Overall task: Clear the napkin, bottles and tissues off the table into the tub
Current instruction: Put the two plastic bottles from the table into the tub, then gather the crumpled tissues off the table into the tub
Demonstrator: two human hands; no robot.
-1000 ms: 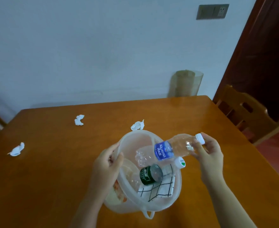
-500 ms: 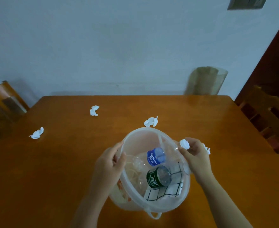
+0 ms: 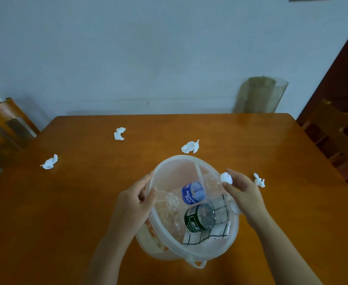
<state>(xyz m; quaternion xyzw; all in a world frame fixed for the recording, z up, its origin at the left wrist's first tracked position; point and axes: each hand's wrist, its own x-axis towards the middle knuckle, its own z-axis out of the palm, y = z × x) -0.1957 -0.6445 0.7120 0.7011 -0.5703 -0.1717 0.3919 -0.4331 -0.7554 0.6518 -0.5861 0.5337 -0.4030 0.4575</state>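
A translucent white tub [image 3: 177,159] stands on the wooden table [image 3: 66,212] in front of me. Inside it lie a clear bottle with a blue label [image 3: 192,192], a bottle with a green label [image 3: 197,220] and a black-and-white checked napkin [image 3: 206,236]. My left hand [image 3: 134,202] grips the tub's left rim. My right hand [image 3: 245,194] pinches the blue-label bottle's neck just below its white cap [image 3: 226,178] at the right rim. Crumpled white tissues lie on the table: one behind the tub [image 3: 190,147], one far back [image 3: 119,133], one at left [image 3: 49,162], one beside my right hand [image 3: 259,180].
A wooden chair [image 3: 2,128] stands at the table's left, another [image 3: 337,136] at its right by a dark door. A translucent greenish bin [image 3: 259,95] stands against the wall behind the table's far right corner.
My right hand has lowered the blue-label bottle from above the rim down into the tub. My left hand has stayed on the rim. The view has shifted left.
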